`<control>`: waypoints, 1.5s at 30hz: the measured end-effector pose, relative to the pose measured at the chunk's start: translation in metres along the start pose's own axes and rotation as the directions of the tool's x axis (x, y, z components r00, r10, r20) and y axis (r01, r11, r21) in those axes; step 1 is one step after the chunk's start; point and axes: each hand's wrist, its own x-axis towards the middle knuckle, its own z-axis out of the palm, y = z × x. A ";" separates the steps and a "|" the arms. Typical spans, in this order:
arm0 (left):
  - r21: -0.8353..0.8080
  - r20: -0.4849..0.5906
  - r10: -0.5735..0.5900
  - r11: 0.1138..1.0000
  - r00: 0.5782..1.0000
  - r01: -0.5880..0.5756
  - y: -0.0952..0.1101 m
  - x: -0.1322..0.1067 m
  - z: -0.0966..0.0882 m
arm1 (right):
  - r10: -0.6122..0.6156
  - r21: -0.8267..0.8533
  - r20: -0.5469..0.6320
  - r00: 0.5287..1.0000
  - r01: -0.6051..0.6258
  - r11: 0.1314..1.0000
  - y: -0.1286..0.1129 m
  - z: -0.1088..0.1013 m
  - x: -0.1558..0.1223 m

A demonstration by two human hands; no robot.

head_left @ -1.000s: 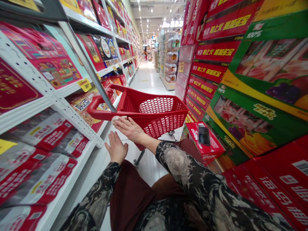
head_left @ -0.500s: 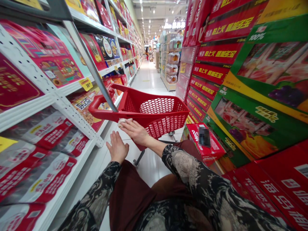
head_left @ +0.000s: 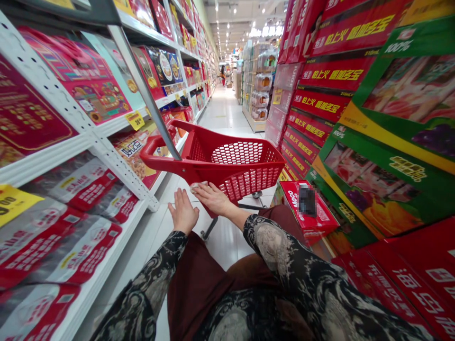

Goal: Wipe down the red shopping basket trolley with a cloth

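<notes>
A red plastic shopping cart with a metal handle bar stands in front of me, its basket holed like a mesh. My right hand lies with fingers stretched against the lower side of the basket. Under its fingertips is a crumpled white cloth or tissue, mostly covered by the fingers. To its left, my left hand hovers with fingers extended and nothing in it, close to the cart but apart from it as far as I can see.
White shelves with packaged goods line the left side. Stacked red drink cartons and green juice boxes rise on the right. A red box with a pixelated dark object on top stands near my knee. The tiled aisle runs ahead.
My right hand has slid down and slightly right along the cart's side with the white cloth. My left hand has shifted right too. The whole view has moved a little.
</notes>
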 end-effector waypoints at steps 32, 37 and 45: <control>-0.038 0.002 -0.021 0.999 1.000 0.021 0.005 0.008 -0.007 | 0.107 0.090 -0.174 0.979 -0.092 0.992 -0.002 -0.022 0.014; -0.046 -0.007 -0.029 0.999 1.000 0.029 0.011 0.014 -0.014 | 0.229 0.122 -0.352 0.908 -0.198 0.973 0.004 -0.054 0.051; -0.054 -0.023 -0.024 0.998 0.999 0.023 0.006 0.013 -0.010 | 0.101 0.001 -0.100 0.990 -0.102 0.995 -0.004 -0.012 0.023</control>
